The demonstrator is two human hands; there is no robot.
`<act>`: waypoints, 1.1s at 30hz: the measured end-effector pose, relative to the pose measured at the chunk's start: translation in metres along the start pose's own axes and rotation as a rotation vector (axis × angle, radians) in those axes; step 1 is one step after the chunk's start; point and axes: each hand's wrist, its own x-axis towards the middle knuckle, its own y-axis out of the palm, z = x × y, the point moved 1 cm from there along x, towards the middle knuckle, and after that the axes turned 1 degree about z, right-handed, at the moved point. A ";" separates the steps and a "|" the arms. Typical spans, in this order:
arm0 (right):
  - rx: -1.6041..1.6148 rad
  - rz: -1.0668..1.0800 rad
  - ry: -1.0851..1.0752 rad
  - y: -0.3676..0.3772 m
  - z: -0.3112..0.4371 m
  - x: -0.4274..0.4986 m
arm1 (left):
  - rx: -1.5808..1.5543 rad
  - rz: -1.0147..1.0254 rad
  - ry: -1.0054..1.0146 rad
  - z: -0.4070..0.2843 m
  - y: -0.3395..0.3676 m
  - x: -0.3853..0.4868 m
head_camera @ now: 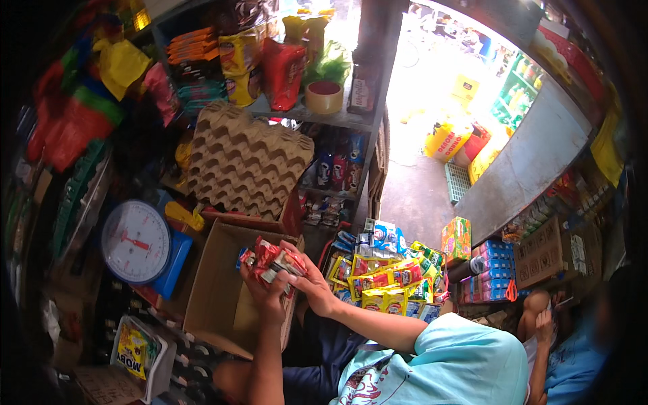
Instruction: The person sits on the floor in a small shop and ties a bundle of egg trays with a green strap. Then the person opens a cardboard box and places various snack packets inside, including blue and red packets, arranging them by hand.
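Note:
Several small, mostly red foil packets (271, 260) are bunched together between both my hands. My left hand (264, 293) supports the bunch from below and the left, with its thumb across the front. Fingers of my right hand (311, 286) close around the bunch's right side. A bit of blue wrapper shows at the left end of the bunch; the packets' undersides are hidden by my palms. Below my hands stands an open cardboard box (215, 288), its inner walls and part of its bottom showing. To the right of my right forearm lies a pile of colourful sachets (385, 273).
A dial scale (136, 242) with a blue body stands left of the box. Egg trays (248, 162) lean behind it, below a shelf (334, 117) of packaged goods. A metal panel (531, 147) borders the bright doorway. Another person (572, 354) sits at the lower right.

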 end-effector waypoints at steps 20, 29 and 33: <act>-0.567 0.065 0.481 -0.065 -0.020 -0.137 | 0.993 0.048 -0.080 0.147 -0.146 0.043; -0.781 0.050 0.645 -0.076 -0.041 -0.143 | 0.543 -0.134 -0.001 0.301 -0.159 0.035; -0.819 0.077 0.859 -0.078 -0.057 -0.139 | 1.141 -0.149 0.448 0.329 -0.164 0.024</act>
